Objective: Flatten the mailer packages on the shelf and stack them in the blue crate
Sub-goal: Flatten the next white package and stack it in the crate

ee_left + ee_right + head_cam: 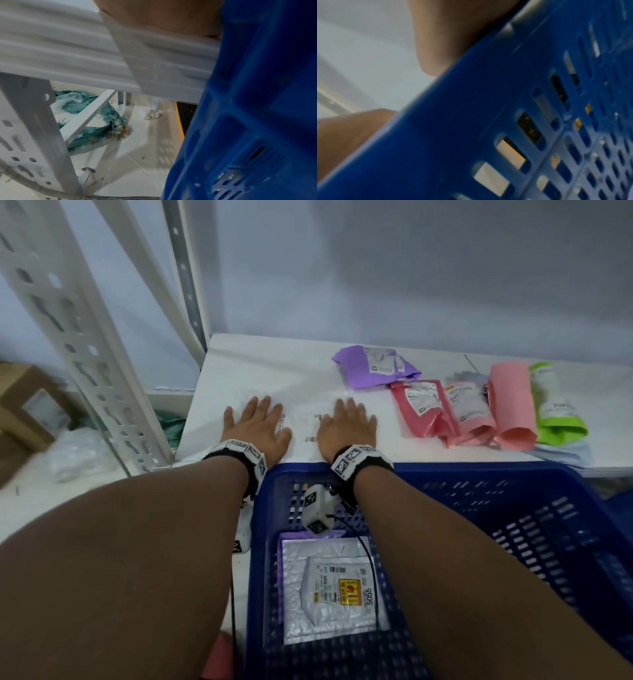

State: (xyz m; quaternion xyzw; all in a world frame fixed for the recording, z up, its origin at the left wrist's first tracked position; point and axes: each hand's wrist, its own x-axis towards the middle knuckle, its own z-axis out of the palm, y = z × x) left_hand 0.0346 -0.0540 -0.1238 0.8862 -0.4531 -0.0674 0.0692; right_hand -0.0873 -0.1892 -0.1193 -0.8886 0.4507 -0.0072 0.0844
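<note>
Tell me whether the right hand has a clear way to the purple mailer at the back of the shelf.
Probably yes: the right hand lies flat on the white mailer, and bare shelf separates it from the purple mailer.

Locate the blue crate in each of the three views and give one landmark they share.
Head: blue crate fills the lower right, its far rim against the shelf edge, below both wrists.
Left wrist: its outer wall fills the right side.
Right wrist: its slotted wall runs diagonally across the lower right.
Shared landmark: the white shelf, also seen from the left wrist; unclear from the right wrist.
</note>
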